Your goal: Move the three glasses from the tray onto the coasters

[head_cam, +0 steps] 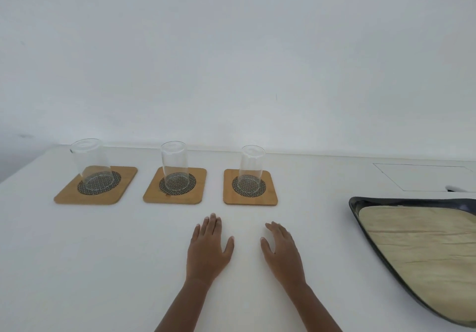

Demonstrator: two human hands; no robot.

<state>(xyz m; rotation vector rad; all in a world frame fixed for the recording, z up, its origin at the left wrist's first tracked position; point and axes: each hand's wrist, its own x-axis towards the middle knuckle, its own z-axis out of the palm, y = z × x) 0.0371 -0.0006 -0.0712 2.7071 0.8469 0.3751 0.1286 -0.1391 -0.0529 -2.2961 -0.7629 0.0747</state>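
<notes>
Three clear glasses stand in a row near the back of the white table, each on its own wooden coaster with a dark mesh circle: the left glass [91, 166] on the left coaster [67, 195], the middle glass [175, 165] on the middle coaster [154, 195], the right glass [251, 168] on the right coaster [270, 197]. The dark tray [360, 200] with a beige cloth liner lies at the right and holds no glass. My left hand [207, 248] rests flat on the table, fingers apart. My right hand [282, 250] rests beside it, open and holding nothing.
A white wall rises behind the table's back edge. A rectangular outline [422, 177] is set in the tabletop at the back right, with a small dark and white object [457, 188] next to the tray's far rim.
</notes>
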